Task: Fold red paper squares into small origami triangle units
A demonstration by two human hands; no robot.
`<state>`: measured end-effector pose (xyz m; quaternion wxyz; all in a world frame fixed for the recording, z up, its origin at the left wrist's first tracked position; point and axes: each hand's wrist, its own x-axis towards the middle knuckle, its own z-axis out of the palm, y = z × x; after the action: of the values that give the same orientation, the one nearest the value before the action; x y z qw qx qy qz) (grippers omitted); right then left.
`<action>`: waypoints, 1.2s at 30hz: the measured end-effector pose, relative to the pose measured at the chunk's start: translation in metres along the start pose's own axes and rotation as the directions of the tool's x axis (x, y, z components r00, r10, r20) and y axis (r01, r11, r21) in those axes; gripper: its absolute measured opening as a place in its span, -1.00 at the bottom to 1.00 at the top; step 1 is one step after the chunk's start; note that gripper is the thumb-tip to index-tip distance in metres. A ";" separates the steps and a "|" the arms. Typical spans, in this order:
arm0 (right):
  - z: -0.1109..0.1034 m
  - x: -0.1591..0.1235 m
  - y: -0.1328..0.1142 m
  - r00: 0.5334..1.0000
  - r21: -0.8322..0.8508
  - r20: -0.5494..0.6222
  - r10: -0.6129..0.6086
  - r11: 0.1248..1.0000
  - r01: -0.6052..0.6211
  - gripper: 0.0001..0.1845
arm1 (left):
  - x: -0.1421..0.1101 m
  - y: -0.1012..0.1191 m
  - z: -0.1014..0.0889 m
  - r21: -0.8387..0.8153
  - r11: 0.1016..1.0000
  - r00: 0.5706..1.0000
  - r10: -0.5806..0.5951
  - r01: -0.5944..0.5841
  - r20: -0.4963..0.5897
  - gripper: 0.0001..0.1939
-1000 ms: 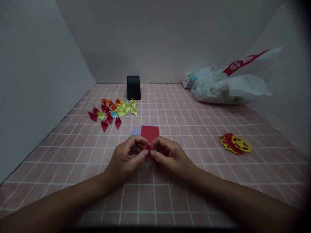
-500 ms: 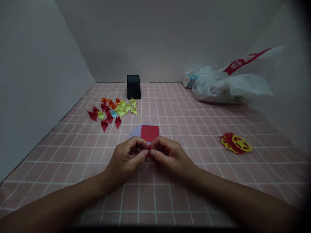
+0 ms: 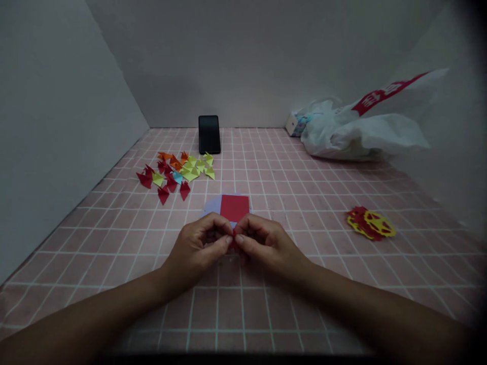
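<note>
My left hand (image 3: 203,242) and my right hand (image 3: 264,243) meet at the middle of the table, thumbs and forefingers pinched. Between the fingertips is a small piece of folded red paper (image 3: 234,240), mostly hidden by them; its exact shape does not show. Just beyond my fingers lies a flat red paper square (image 3: 235,208), resting on a pale purple sheet (image 3: 213,205). Farther off to the left is a cluster of small folded paper cranes (image 3: 163,193) in red, orange, yellow and blue.
A black phone (image 3: 209,134) leans upright near the back wall. Red and yellow paper cut-outs (image 3: 371,223) lie in a pile on the right. At the back right sit a white plastic bag (image 3: 353,137) and a small box (image 3: 294,124). A pink checked cloth (image 3: 304,203) covers the table.
A little more red paper shows below my pinched fingertips. Both hands keep nearly the same place, and the other things stay put while the view shifts slightly.
</note>
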<state>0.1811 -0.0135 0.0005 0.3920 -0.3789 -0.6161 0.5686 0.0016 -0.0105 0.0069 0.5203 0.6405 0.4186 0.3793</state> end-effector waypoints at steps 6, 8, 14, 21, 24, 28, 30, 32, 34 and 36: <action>-0.001 -0.001 -0.002 1.000 -0.006 0.013 0.000 1.000 0.001 -0.98 | 0.000 0.000 -0.001 0.044 0.998 0.999 0.038 -0.038 0.002 -0.97; -0.001 0.000 -0.002 1.000 -0.013 0.008 0.001 1.000 -0.001 -0.97 | 0.000 0.001 -0.001 0.057 0.998 0.999 0.043 -0.042 -0.011 -0.96; 0.000 0.000 -0.003 1.000 -0.006 0.000 0.005 1.000 -0.005 -0.96 | 0.000 0.000 0.000 0.019 1.000 1.000 0.012 -0.012 -0.007 -0.94; 0.000 -0.001 -0.002 1.000 -0.002 0.000 0.025 1.000 -0.025 -0.97 | 0.000 0.000 -0.002 0.127 0.991 0.999 0.044 -0.042 -0.018 -0.94; 0.000 -0.001 0.002 1.000 0.024 0.003 0.022 0.999 -0.022 -0.97 | 0.000 0.001 -0.002 0.180 0.981 0.996 0.082 -0.076 -0.026 -0.93; 0.000 0.000 0.005 0.999 0.081 0.010 0.032 0.996 -0.033 -0.96 | -0.001 0.002 -0.003 0.207 0.974 0.994 0.105 -0.096 -0.030 -0.91; 0.001 0.000 0.006 0.999 0.134 0.014 0.050 0.990 -0.051 -0.96 | -0.001 0.001 -0.003 0.208 0.972 0.992 0.120 -0.111 -0.030 -0.91; 0.002 0.000 0.007 0.997 0.187 0.014 0.070 0.980 -0.071 -0.94 | -0.001 0.001 -0.002 0.211 0.967 0.988 0.154 -0.145 -0.030 -0.91; 0.002 0.001 0.007 0.996 0.221 0.017 0.091 0.971 -0.092 -0.93 | -0.002 0.002 -0.002 0.201 0.965 0.984 0.176 -0.168 -0.022 -0.91; 0.002 0.001 0.008 0.995 0.239 0.021 0.096 0.966 -0.099 -0.92 | -0.002 0.002 -0.003 0.205 0.964 0.985 0.174 -0.169 -0.007 -0.90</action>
<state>0.1790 -0.0130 -0.0073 0.4034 -0.3559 -0.5254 0.6592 -0.0012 -0.0116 0.0094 0.4120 0.7193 0.4048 0.3861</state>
